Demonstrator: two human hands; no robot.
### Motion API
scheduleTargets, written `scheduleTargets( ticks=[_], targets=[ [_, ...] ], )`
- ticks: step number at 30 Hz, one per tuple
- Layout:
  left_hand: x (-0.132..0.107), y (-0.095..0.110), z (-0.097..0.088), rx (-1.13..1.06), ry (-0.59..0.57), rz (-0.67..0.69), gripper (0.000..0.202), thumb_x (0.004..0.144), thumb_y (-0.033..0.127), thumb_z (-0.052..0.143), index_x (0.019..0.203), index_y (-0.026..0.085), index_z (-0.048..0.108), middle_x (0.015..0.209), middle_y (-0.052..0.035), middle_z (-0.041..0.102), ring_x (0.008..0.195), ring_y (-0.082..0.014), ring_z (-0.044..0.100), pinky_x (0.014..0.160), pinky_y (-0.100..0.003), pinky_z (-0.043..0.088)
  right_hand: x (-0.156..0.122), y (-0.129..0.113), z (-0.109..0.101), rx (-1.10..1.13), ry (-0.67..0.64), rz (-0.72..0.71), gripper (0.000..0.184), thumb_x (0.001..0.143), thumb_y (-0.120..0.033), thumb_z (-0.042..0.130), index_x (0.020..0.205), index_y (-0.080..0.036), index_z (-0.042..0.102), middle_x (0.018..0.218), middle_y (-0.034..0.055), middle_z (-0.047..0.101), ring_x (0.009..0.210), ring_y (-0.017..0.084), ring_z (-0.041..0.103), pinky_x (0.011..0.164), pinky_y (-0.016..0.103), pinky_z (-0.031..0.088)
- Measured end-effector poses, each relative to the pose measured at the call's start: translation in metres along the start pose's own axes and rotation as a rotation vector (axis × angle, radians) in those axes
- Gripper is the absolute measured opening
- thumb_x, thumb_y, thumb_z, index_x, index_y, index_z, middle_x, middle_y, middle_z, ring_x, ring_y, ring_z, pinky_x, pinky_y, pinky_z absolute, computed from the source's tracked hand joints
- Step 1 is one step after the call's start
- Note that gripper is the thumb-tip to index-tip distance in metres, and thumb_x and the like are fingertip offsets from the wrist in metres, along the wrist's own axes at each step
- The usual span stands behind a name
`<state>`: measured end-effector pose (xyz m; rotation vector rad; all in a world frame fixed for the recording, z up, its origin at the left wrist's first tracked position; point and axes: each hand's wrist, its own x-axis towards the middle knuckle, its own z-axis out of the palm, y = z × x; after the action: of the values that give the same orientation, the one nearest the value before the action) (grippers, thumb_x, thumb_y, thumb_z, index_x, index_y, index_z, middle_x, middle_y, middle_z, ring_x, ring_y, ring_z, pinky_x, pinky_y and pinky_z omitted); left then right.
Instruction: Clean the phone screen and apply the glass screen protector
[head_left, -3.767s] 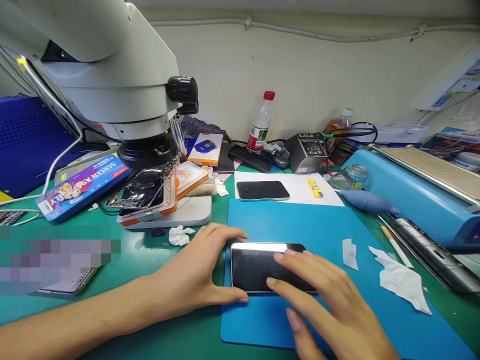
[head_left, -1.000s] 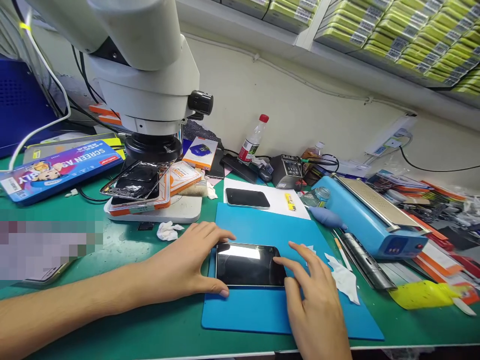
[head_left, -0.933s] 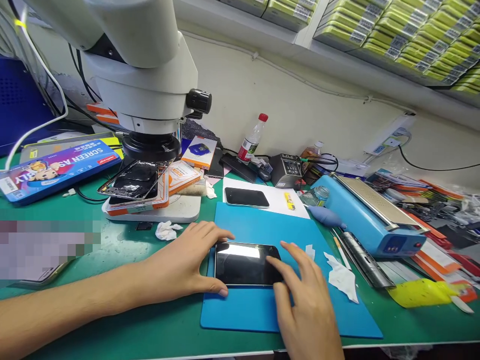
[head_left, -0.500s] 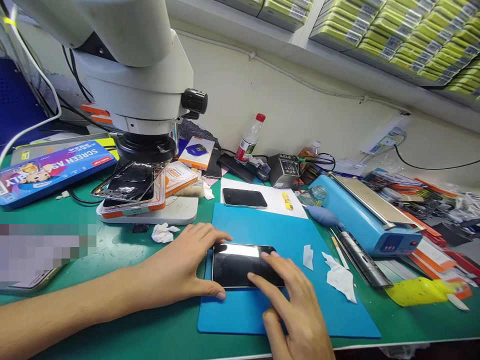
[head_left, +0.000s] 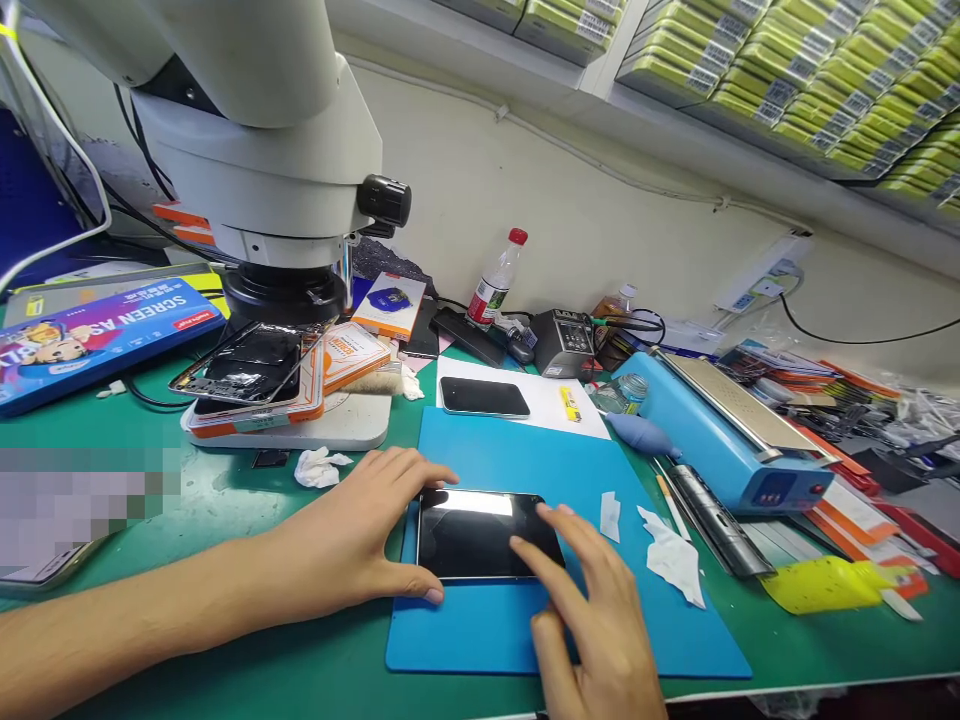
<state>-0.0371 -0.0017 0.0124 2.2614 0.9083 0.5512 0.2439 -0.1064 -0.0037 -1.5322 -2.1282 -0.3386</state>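
Note:
A smartphone [head_left: 480, 545] with a dark, glossy screen lies flat and sideways on a blue mat [head_left: 465, 635]. My left hand [head_left: 367, 530] spans its left end, fingers at the far edge and thumb at the near corner, steadying it. Over the right end, my right hand [head_left: 592, 600] has its index and middle fingers stretched onto the glass, holding nothing; its thumb hangs near the mat. A pale band of light reflects along the top of the screen. Behind the mat, a second phone [head_left: 484, 397] rests on a white sheet [head_left: 547, 405].
A microscope [head_left: 255, 190] stands at left, with an opened phone frame [head_left: 247, 362] on boxes at its base. Torn white tissue [head_left: 671, 555] lies on the mat's right. Farther right are a blue air blower [head_left: 641, 434], a blue heating plate machine [head_left: 697, 450] and a yellow bottle [head_left: 817, 583].
My right index finger has slid slightly right over the screen, and the middle finger sits nearer the phone's far right corner. My left hand keeps its place; the whole view has shifted a little.

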Motion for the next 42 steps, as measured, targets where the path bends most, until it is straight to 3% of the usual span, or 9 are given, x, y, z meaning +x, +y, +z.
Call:
scheduleTargets(
  ticks=[6, 9, 17, 22, 26, 29, 31, 34, 42],
  targets=[
    [-0.001, -0.001, 0.0, -0.005, 0.013, -0.001, 0.075, 0.082, 0.064, 0.085, 0.142, 0.035, 0.051, 0.138, -0.0039, 0.059, 0.125, -0.0304, 0.054, 0.107, -0.046, 0.044, 0.002, 0.004, -0.001, -0.069, 0.006, 0.059, 0.045, 0.101, -0.017, 0.046, 0.139, -0.032, 0.064, 0.159, 0.0053, 0.049, 0.148, 0.034, 0.046, 0.111, 0.058, 0.053],
    [-0.001, -0.001, 0.0, -0.009, 0.011, 0.008, 0.077, 0.081, 0.066, 0.085, 0.142, 0.033, 0.052, 0.138, -0.0051, 0.059, 0.125, -0.0311, 0.054, 0.107, -0.046, 0.044, 0.001, 0.004, -0.001, -0.017, -0.045, -0.031, 0.053, 0.1, -0.015, 0.045, 0.149, -0.03, 0.057, 0.162, 0.0066, 0.045, 0.148, 0.032, 0.047, 0.113, 0.057, 0.052],
    [0.001, 0.001, -0.001, -0.012, 0.014, 0.01, 0.075, 0.082, 0.06, 0.086, 0.142, 0.032, 0.051, 0.137, -0.006, 0.059, 0.124, -0.0311, 0.055, 0.107, -0.047, 0.044, -0.003, 0.003, -0.003, -0.009, -0.027, -0.063, 0.056, 0.099, -0.013, 0.047, 0.151, -0.031, 0.057, 0.163, 0.0045, 0.044, 0.149, 0.032, 0.046, 0.115, 0.055, 0.05],
    [0.0, 0.001, -0.001, -0.017, 0.009, -0.008, 0.077, 0.081, 0.061, 0.087, 0.142, 0.034, 0.049, 0.136, -0.0049, 0.059, 0.123, -0.0304, 0.055, 0.106, -0.046, 0.044, -0.002, 0.0, -0.001, -0.073, -0.012, 0.048, 0.049, 0.101, -0.015, 0.047, 0.143, -0.034, 0.063, 0.162, 0.0032, 0.044, 0.149, 0.034, 0.045, 0.111, 0.058, 0.053],
    [0.0, 0.002, -0.001, -0.014, 0.017, 0.001, 0.077, 0.08, 0.058, 0.089, 0.142, 0.033, 0.049, 0.135, -0.0045, 0.06, 0.122, -0.0299, 0.055, 0.105, -0.045, 0.044, 0.001, -0.002, 0.003, 0.006, -0.045, -0.082, 0.058, 0.099, -0.012, 0.046, 0.154, -0.03, 0.053, 0.165, 0.0059, 0.039, 0.151, 0.032, 0.043, 0.116, 0.057, 0.049],
    [0.001, 0.002, -0.002, -0.01, 0.006, 0.01, 0.079, 0.081, 0.06, 0.088, 0.143, 0.031, 0.049, 0.134, -0.0059, 0.06, 0.122, -0.0306, 0.056, 0.105, -0.046, 0.044, 0.004, -0.003, 0.004, -0.049, -0.039, -0.048, 0.055, 0.1, -0.013, 0.047, 0.149, -0.036, 0.058, 0.166, 0.0036, 0.039, 0.15, 0.034, 0.043, 0.112, 0.06, 0.051],
    [0.002, 0.001, -0.002, -0.013, 0.011, 0.027, 0.08, 0.08, 0.061, 0.088, 0.142, 0.03, 0.05, 0.135, -0.0068, 0.061, 0.122, -0.0312, 0.056, 0.105, -0.046, 0.044, 0.007, -0.007, 0.004, -0.054, -0.026, -0.057, 0.055, 0.098, -0.012, 0.048, 0.149, -0.031, 0.059, 0.165, 0.0061, 0.04, 0.151, 0.035, 0.041, 0.114, 0.061, 0.049],
    [0.002, 0.001, -0.002, -0.024, 0.035, 0.048, 0.079, 0.08, 0.061, 0.089, 0.142, 0.03, 0.05, 0.136, -0.007, 0.061, 0.123, -0.0317, 0.056, 0.106, -0.046, 0.044, 0.015, -0.021, 0.004, 0.071, -0.057, -0.195, 0.062, 0.092, -0.006, 0.048, 0.151, -0.023, 0.056, 0.166, 0.0088, 0.039, 0.155, 0.033, 0.037, 0.123, 0.058, 0.041],
    [0.001, -0.004, 0.002, -0.013, 0.07, 0.081, 0.075, 0.08, 0.048, 0.092, 0.14, 0.029, 0.052, 0.137, -0.0063, 0.062, 0.126, -0.0315, 0.056, 0.107, -0.046, 0.044, 0.049, -0.039, 0.003, 0.135, -0.179, -0.404, 0.067, 0.084, -0.006, 0.048, 0.147, -0.024, 0.061, 0.161, 0.0094, 0.048, 0.157, 0.027, 0.035, 0.126, 0.052, 0.038]
  ],
)
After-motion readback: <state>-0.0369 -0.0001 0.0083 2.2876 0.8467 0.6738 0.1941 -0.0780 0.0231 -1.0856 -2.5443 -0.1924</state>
